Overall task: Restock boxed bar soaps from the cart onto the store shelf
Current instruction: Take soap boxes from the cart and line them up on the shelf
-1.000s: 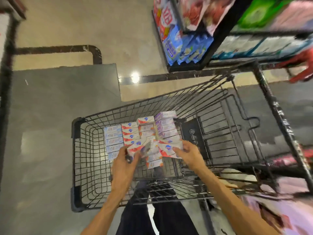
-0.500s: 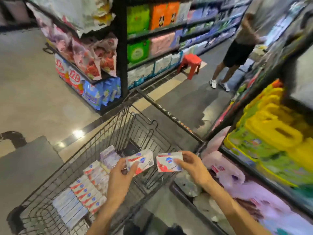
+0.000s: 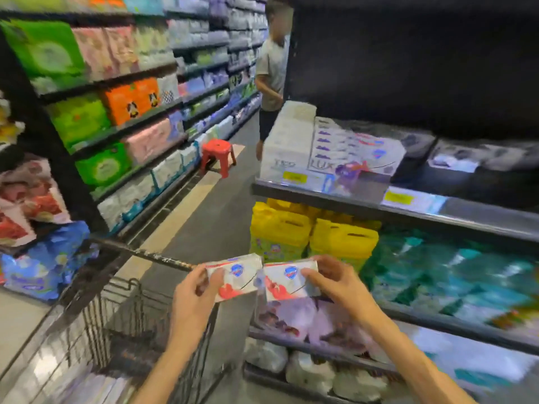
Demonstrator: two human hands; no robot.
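Note:
My left hand (image 3: pixel 194 290) grips a white and red soap box (image 3: pixel 236 277) with a blue shield logo. A second, matching soap box (image 3: pixel 287 279) is held by my right hand (image 3: pixel 335 279). Both boxes hover side by side above the right rim of the black wire cart (image 3: pixel 125 313), in front of the store shelf (image 3: pixel 335 196) on the right. On that shelf stand stacked soap boxes (image 3: pixel 329 147), white and purple. The cart's contents are blurred at the bottom left.
A person (image 3: pixel 271 74) stands down the aisle beside a red stool (image 3: pixel 217 154). Shelving with tissue packs (image 3: pixel 116 112) lines the left side. Yellow bags (image 3: pixel 291 231) and teal packs (image 3: pixel 452 272) fill the lower right shelves.
My view has swung up from the cart toward the right shelf. Both hands rose from the cart with a soap box each.

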